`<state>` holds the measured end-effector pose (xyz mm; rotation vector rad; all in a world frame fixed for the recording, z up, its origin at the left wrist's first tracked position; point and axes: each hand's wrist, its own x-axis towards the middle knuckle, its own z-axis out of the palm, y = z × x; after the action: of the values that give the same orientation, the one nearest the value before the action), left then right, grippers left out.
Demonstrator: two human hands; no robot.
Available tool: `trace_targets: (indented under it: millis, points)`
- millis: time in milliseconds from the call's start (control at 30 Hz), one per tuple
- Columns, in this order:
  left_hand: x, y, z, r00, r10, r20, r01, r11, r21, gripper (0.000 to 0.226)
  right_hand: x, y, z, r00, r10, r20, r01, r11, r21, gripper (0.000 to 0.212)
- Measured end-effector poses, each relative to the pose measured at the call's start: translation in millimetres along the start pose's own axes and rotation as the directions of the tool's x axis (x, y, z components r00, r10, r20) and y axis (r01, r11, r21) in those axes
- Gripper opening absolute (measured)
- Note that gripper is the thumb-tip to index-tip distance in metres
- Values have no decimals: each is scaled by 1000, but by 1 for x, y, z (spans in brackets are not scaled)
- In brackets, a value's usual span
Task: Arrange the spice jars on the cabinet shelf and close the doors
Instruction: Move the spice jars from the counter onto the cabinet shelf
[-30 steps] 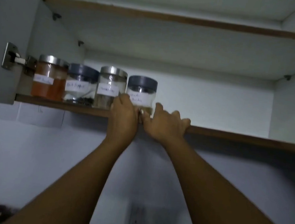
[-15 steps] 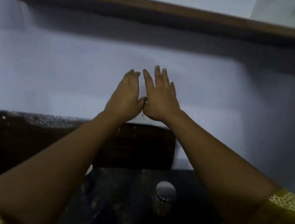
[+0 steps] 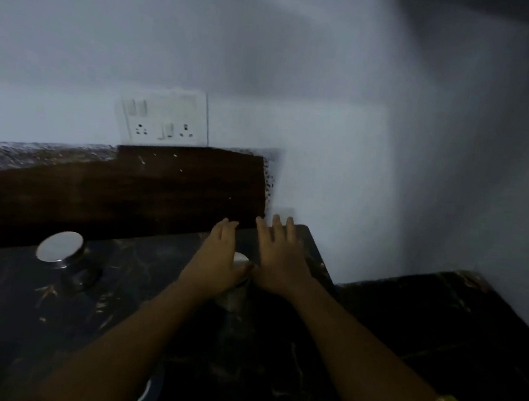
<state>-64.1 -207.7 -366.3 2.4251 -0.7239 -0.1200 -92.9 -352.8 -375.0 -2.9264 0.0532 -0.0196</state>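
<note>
My view points down at a dark countertop [image 3: 44,323]. A jar with a silver lid [image 3: 239,258] stands near its back edge, mostly hidden between my two hands. My left hand [image 3: 216,261] hovers on the jar's left with straight fingers. My right hand [image 3: 278,258] is on the jar's right, fingers spread and straight. Neither hand plainly grips the jar. A second jar with a silver lid [image 3: 59,247] stands farther left on the counter. Part of a third lid [image 3: 145,391] shows under my left forearm. The cabinet shelf is out of view.
A dark wooden backsplash [image 3: 109,189] runs along the wall behind the counter. Above it is a white socket and switch plate [image 3: 163,119]. The counter ends at a step [image 3: 325,266] on the right, with a lower dark surface [image 3: 440,319] beyond.
The view has swung down from the shelf to the counter. Both hands left the jars on the shelf and dropped, open, to either side of a silver-lidded jar.
</note>
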Motion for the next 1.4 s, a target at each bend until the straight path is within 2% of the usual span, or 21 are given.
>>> trace_targets:
  millis: [133, 267, 400, 500, 567, 633, 733, 900, 1000, 1133, 1200, 1300, 1333, 1400]
  points:
    - [5, -21, 38, 988, -128, 80, 126, 991, 39, 84, 5, 27, 41, 991, 23, 129, -31, 998, 60, 94]
    - [5, -42, 67, 974, -214, 79, 204, 971, 125, 90, 19, 41, 79, 979, 8, 205, -33, 993, 116, 100]
    - [5, -54, 87, 938, -339, 78, 339, 941, 16, 94, 32, 41, 111, 953, -6, 302, -51, 982, 181, 107]
    - [3, -58, 97, 944, -329, 32, 330, 939, -97, 95, 36, 36, 126, 934, -26, 358, -84, 953, 290, 103]
    - [2, -57, 100, 950, -311, 19, 311, 939, -149, 92, 35, 33, 128, 947, -12, 320, -120, 913, 390, 90]
    - [1, -56, 100, 953, -302, 17, 301, 941, -157, 89, 32, 33, 126, 959, -19, 283, -107, 900, 423, 80]
    - [-4, -53, 93, 967, -256, -11, 252, 959, -133, 87, 24, 33, 113, 965, -53, 255, -73, 885, 459, 79]
    - [-10, -30, 51, 963, -149, -226, 57, 927, -370, 77, 11, 20, 64, 990, -92, 103, -5, 719, 695, 72]
    - [-16, -15, 19, 946, -185, -266, 45, 887, -459, 74, -2, -1, 30, 1000, -3, -9, 9, 625, 780, 69]
    - [-35, 9, -34, 921, -146, -360, -68, 851, -521, 65, -25, -41, -19, 987, 82, -141, 87, 468, 879, 69]
    - [-48, 15, -60, 915, -129, -382, -127, 808, -576, 58, -38, -61, -39, 987, 21, -158, 140, 363, 921, 71]
    - [-70, 19, -97, 904, -130, -408, -182, 745, -642, 45, -54, -88, -66, 974, -166, -154, 181, 159, 971, 81]
    - [-77, 20, -107, 897, -131, -422, -196, 738, -646, 44, -59, -96, -73, 964, -204, -168, 196, 125, 973, 84]
    - [-90, 22, -128, 875, -122, -469, -235, 740, -630, 44, -65, -116, -85, 949, -208, -239, 272, 146, 951, 87]
